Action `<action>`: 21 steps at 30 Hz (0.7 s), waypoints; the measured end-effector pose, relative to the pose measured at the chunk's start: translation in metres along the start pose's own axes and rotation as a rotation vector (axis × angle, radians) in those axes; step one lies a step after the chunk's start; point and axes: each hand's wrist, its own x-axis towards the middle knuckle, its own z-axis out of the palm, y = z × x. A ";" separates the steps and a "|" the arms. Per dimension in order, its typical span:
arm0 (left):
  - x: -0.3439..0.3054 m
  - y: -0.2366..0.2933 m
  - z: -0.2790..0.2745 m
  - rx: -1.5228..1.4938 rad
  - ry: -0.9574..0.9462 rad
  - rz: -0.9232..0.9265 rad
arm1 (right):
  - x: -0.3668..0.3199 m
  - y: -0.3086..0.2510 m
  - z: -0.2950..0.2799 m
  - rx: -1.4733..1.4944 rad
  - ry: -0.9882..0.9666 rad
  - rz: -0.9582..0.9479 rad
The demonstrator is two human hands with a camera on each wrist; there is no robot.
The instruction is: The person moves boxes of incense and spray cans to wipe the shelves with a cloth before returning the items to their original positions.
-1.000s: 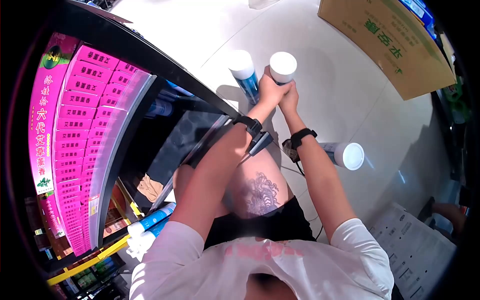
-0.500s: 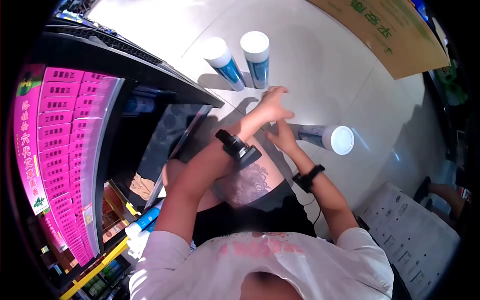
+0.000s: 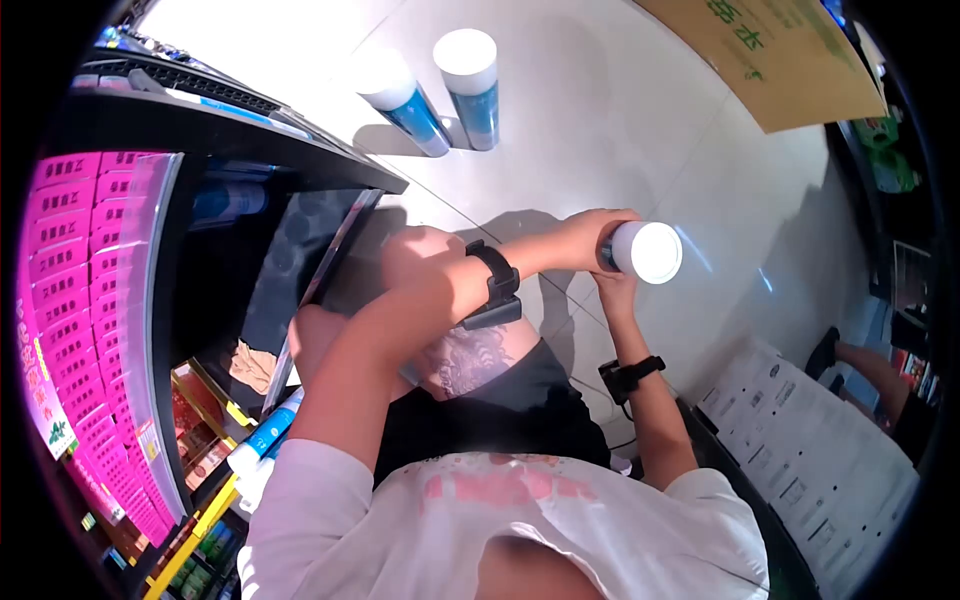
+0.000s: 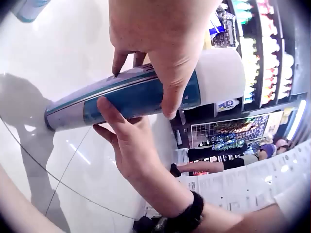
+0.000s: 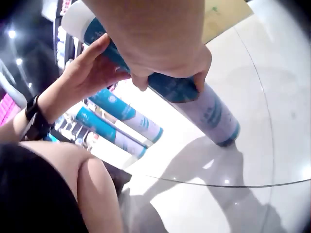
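Observation:
A tall blue and white canister (image 3: 655,252) with a white cap is between both hands, at right of centre in the head view. My left hand (image 3: 575,238) grips its upper body just below the cap, its thumb on one side and fingers round the other. My right hand (image 3: 617,294) holds it lower down; in the left wrist view that thumb lies along the blue label (image 4: 141,102). The right wrist view shows the canister's base (image 5: 227,141) close to its shadow on the floor. Two similar canisters, left (image 3: 418,118) and right (image 3: 475,105), stand side by side further off.
A black shelf unit with pink boxes (image 3: 70,250) runs along the left. At the back right is a cardboard box (image 3: 790,75). White printed panels (image 3: 800,440) lie at the lower right, near another person's leg (image 3: 870,370). Another blue canister (image 3: 265,435) lies at lower left.
Both hands let go of one canister, which now stands beside another at the back. They moved right and took hold of the canister there. The head view has shifted too.

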 end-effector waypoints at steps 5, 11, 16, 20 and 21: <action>0.001 -0.001 -0.036 -0.175 0.223 -0.073 | 0.067 -0.022 0.035 0.031 0.077 -0.305; 0.012 -0.017 -0.095 0.057 0.639 -0.263 | 0.163 -0.048 0.098 0.016 -0.009 -0.315; 0.006 -0.027 -0.101 0.061 0.704 -0.502 | 0.199 -0.039 0.122 -0.166 0.006 -0.272; -0.039 -0.031 -0.107 0.070 0.396 -0.327 | 0.186 -0.013 0.118 -0.062 -0.009 -0.351; -0.059 -0.011 -0.112 0.125 0.424 -0.323 | 0.171 -0.013 0.113 -0.200 0.032 -0.231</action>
